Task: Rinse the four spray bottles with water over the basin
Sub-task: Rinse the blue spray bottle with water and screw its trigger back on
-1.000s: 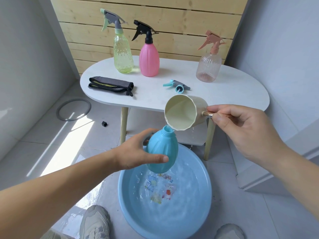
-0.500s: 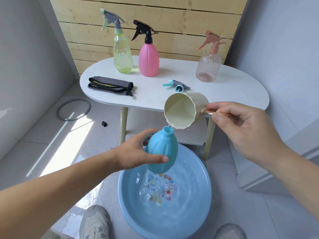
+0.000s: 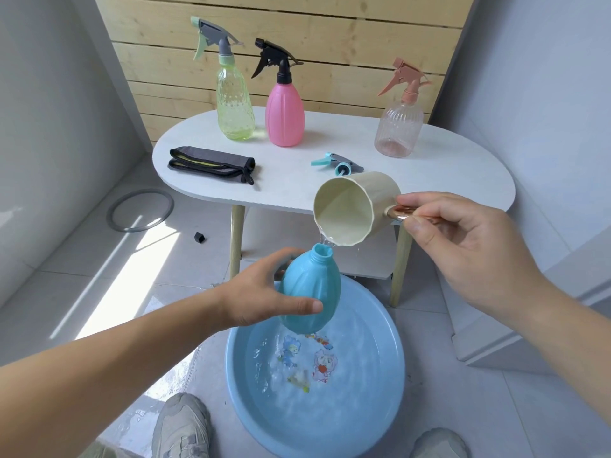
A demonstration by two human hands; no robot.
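Blue bottle (image 3: 310,292) tilting slightly right, mouth sitting just under cream cup (image 3: 347,209) lip; left hand (image 3: 261,299) gripping bottle body, right hand (image 3: 463,246) fingers (image 3: 436,201) pinching cup handle.

Bright daylight from the left, hard sunlit stripes on the floor tiles (image 3: 109,292), soft shadow under the table (image 3: 439,180), sheen in the basin (image 3: 395,385), wide-angle bowing at the edges, slightly soft.

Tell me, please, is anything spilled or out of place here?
The floor tiles left of the basin look wet from splashes, and a small black piece lies loose on the floor near the table leg.
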